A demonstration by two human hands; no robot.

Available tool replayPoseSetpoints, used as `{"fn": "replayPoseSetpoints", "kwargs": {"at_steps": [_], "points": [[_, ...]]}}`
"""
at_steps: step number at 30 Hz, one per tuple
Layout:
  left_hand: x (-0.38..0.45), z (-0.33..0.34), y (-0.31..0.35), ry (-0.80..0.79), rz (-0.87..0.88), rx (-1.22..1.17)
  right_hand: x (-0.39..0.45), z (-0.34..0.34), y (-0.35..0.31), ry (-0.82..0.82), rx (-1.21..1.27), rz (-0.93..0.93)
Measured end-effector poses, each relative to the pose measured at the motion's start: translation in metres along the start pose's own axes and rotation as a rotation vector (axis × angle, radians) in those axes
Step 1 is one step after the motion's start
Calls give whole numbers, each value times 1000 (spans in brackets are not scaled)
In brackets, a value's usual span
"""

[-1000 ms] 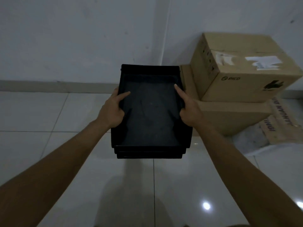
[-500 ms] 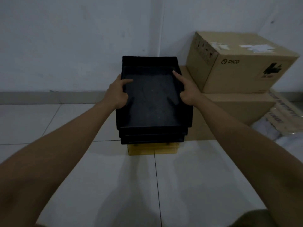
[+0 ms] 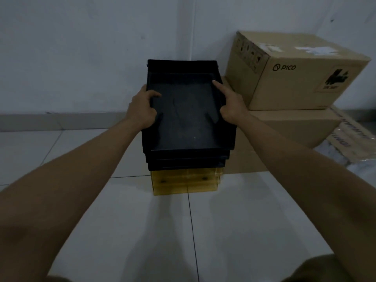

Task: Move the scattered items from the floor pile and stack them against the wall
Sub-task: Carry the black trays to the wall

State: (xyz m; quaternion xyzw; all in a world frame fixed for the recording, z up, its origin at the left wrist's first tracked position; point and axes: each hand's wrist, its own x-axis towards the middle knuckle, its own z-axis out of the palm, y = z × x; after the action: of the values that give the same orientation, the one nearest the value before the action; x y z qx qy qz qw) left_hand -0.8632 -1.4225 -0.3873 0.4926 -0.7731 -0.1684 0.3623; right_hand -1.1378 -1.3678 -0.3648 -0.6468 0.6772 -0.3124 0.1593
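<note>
A stack of black plastic trays (image 3: 186, 119) sits over a stack of translucent yellow trays (image 3: 186, 183) on the tiled floor, close to the white wall. My left hand (image 3: 142, 107) grips the left rim of the top black tray, thumb inside the tray. My right hand (image 3: 230, 104) grips the right rim, its index finger stretched along the inner edge. Whether the black trays rest fully on the yellow ones I cannot tell.
Two stacked cardboard boxes stand right of the trays: a PICO box (image 3: 305, 72) on a wider flat one (image 3: 289, 133). Flattened cardboard and plastic wrap (image 3: 350, 147) lie at far right. White floor tiles (image 3: 101, 220) spread in front; a grey skirting (image 3: 61, 121) runs along the wall.
The black trays in both hands have come down toward the wall and now sit over the yellow trays, which were hidden one second ago. Both hands keep their hold.
</note>
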Motion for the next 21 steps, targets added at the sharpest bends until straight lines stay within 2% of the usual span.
{"fn": "replayPoseSetpoints", "kwargs": {"at_steps": [6,15,18,21], "points": [[3,13,-6,6,-20,-6,12,14,11,37,-81,-55],[6,27,-13,-24,-92,58,14,28,18,33,-349,-66],[4,27,-10,-73,-146,98,11,31,19,76,-408,-122],[5,23,-11,-108,-205,88,4,31,18,124,-575,-261]]}}
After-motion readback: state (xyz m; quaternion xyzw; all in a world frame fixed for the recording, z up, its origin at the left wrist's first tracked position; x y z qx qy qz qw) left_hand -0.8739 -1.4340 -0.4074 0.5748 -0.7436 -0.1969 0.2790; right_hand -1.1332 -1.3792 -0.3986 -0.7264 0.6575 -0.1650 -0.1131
